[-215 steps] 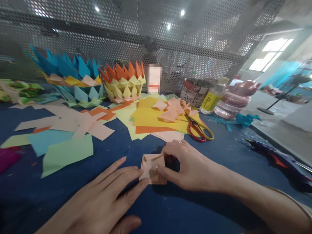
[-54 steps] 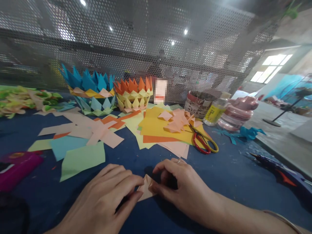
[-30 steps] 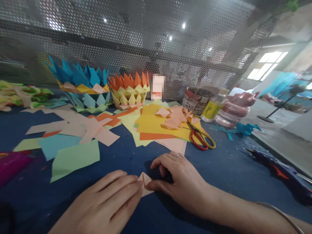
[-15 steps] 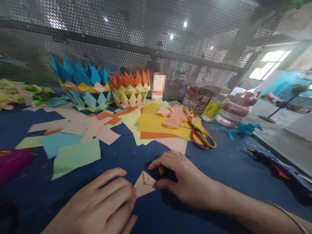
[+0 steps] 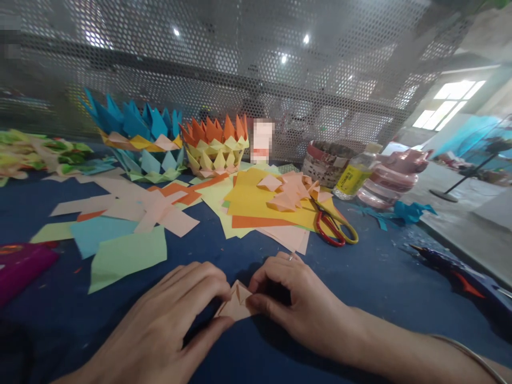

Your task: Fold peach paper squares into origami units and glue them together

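A small folded piece of peach paper (image 5: 236,305) lies on the blue table (image 5: 360,277) between my hands. My left hand (image 5: 172,325) curls over it from the left, thumb and fingertips pinching its left edge. My right hand (image 5: 296,304) grips its right edge with bent fingers; a ring shows on one finger. Part of the paper is hidden under my fingers.
Beyond my hands lie loose coloured sheets (image 5: 124,256), a yellow stack topped by folded peach pieces (image 5: 288,194), and red-and-yellow scissors (image 5: 334,229). Two paper baskets (image 5: 214,146) stand by the mesh wall. A bottle (image 5: 354,176), pink container (image 5: 384,178) and glue gun (image 5: 464,277) sit right.
The peach paper went from a flat square to a smaller pointed fold. In the last half second both hands closed in on it again and pinch it from either side.
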### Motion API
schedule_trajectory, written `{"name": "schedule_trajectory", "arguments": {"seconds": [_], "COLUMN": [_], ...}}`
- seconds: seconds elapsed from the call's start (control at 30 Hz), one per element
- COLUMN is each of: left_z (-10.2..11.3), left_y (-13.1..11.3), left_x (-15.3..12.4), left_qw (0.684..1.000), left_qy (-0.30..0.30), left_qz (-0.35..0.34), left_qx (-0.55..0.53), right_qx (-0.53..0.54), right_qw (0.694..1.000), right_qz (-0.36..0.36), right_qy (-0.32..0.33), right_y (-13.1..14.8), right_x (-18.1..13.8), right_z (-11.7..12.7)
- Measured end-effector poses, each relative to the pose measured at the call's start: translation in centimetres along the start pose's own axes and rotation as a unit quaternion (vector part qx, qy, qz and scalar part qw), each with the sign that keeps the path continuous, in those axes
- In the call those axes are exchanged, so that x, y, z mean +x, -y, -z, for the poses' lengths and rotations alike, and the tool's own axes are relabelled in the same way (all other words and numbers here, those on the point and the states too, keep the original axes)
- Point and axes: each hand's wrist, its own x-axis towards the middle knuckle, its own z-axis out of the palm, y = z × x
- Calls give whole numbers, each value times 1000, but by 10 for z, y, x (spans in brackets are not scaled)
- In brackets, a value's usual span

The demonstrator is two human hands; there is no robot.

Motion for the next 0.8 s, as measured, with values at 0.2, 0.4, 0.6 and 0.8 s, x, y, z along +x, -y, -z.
{"name": "schedule_trajectory", "arguments": {"seconds": [0.2,0.4,0.6,0.8], "left_z": [-3,4,2,-1], "left_y": [2,9,2,-2], "left_x": [6,13,12,7], "left_qw": [997,997,998,996], "left_qy": [-39,1,-18,-27], "left_qz": [61,-1,-53,-90], "left_qx": [-10,-74,-43,8], "right_qx": [-9,-13,-2,-16], "right_qw": [1000,999,995,984], "right_qz": [8,30,102,176], "right_qy": [-10,-11,-22,-23], "right_y": [2,2,-5,-7], "right_x": [0,2,5,3], "right_z": [-2,-2,-5,-6]}}
